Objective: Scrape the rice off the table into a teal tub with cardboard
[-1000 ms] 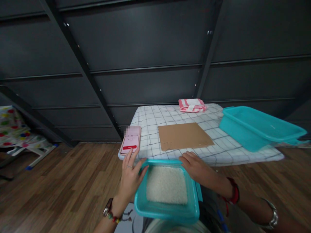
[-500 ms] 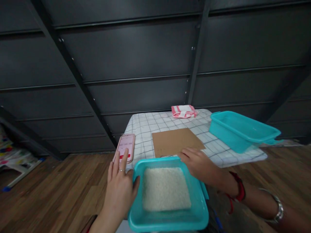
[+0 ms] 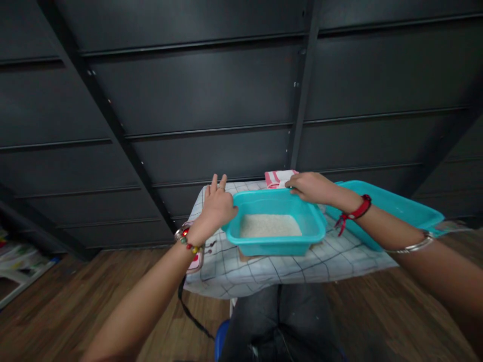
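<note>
A turquoise plastic tub (image 3: 271, 248) holding a layer of white grains (image 3: 269, 226), which look like rice, rests over a piece of brown cardboard (image 3: 247, 257). My left hand (image 3: 219, 205) is at its left rim, thumb and curled index finger pinching there while the other fingers stretch out. At the far right corner, my right hand (image 3: 314, 188) has its fingers closed over the rim. Part of a phone (image 3: 195, 263) shows below my left wrist. Most of the cardboard is hidden under the tub.
A second turquoise tub (image 3: 400, 203) stands at the right, partly behind my right forearm. A pink-and-white folded cloth (image 3: 274, 178) lies at the back of the checked tablecloth (image 3: 234, 279). Dark metal panels (image 3: 207, 90) rise behind the table. Something blue (image 3: 222, 341) shows beside my legs.
Both hands have moved forward with the grain-filled tub, from near my lap at the table's front edge to over the cardboard. My left hand has moved past the phone.
</note>
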Demonstrator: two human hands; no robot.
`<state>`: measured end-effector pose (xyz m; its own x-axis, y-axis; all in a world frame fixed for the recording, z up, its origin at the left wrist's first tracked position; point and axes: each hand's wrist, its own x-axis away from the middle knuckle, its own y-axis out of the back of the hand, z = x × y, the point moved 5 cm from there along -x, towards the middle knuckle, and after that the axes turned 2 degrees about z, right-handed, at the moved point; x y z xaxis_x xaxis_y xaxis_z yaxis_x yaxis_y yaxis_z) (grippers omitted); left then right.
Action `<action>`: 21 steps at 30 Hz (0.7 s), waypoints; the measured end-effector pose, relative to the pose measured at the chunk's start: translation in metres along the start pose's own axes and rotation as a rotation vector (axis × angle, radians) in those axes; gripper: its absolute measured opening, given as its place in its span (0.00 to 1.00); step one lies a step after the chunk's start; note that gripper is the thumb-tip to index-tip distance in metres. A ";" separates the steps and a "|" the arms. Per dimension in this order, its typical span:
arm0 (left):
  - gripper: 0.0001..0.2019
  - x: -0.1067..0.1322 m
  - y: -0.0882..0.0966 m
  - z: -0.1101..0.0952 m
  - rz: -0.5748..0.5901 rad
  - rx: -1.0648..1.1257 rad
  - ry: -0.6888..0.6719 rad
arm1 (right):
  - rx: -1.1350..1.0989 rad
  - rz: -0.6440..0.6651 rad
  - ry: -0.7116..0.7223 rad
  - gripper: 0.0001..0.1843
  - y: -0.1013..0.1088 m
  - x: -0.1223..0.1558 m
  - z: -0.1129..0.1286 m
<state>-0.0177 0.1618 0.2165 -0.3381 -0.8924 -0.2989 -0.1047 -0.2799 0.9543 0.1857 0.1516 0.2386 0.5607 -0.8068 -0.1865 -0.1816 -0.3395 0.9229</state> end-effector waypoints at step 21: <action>0.25 -0.095 -0.081 0.066 0.357 0.216 -0.110 | -0.458 0.247 0.195 0.16 -0.081 -0.097 -0.069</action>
<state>-0.0387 0.2925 0.1680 -0.4851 -0.8735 0.0413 -0.1520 0.1308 0.9797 0.2021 0.2908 0.2053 0.6929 -0.7165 0.0801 0.0186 0.1288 0.9915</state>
